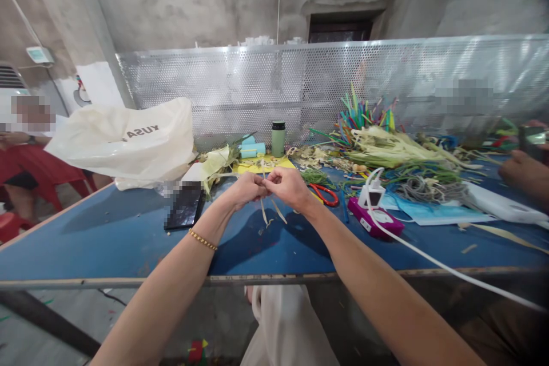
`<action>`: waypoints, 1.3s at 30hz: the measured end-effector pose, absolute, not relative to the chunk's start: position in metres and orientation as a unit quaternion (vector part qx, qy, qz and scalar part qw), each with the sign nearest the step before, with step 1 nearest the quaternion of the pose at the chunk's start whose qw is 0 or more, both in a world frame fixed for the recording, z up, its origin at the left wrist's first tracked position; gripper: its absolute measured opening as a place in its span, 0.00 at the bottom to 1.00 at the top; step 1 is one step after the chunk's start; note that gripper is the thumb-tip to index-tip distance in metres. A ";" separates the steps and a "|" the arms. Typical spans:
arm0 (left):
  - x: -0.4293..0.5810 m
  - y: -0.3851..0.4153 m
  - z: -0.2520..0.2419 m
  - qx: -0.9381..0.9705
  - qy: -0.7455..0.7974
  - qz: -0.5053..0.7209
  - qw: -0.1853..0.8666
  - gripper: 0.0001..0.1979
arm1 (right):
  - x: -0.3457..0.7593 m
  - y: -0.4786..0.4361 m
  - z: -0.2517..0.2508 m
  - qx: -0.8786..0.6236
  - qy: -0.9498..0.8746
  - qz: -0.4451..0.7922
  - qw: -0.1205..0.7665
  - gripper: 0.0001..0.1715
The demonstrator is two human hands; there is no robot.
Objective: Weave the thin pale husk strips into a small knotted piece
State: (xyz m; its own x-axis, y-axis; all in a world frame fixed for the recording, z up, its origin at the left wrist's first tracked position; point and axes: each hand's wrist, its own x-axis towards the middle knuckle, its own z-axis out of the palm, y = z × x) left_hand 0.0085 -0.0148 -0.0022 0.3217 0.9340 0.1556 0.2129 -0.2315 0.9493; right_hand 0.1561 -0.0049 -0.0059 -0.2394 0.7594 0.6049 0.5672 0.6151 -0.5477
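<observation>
Pinching pale, thin, flat, husk-like strips between left hand and right hand, both curled nearly closed, above the blue flat tabletop.
Likely light, pliable and easily torn; best taken flat between thumb and fingertip, exact finger placement too small to tell. Beyond the hands: green cylindrical bottle.

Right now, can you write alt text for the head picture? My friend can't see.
A person's left hand and right hand meet, pinching thin pale strips over a blue table. Beyond them stands a green bottle, with a white bag at left and a pale leafy heap at right.
</observation>
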 end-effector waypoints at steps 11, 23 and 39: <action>0.008 -0.015 -0.002 0.692 0.401 0.393 0.454 0.05 | 0.152 -0.008 -0.004 -0.379 -0.769 0.199 0.474 0.03; 0.010 -0.019 0.000 0.690 0.386 0.390 0.472 0.05 | 0.150 -0.016 0.002 -0.356 -0.751 0.239 0.502 0.06; 0.008 -0.017 -0.002 0.715 0.372 0.374 0.459 0.11 | 0.149 -0.016 0.002 -0.314 -0.731 0.253 0.551 0.05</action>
State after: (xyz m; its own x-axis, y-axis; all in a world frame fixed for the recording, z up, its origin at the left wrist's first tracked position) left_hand 0.0084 -0.0173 -0.0023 0.4442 0.8747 0.1939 0.1892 -0.3031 0.9340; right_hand 0.1489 -0.0159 0.0021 -0.1968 0.7375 0.6461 0.1801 0.6749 -0.7156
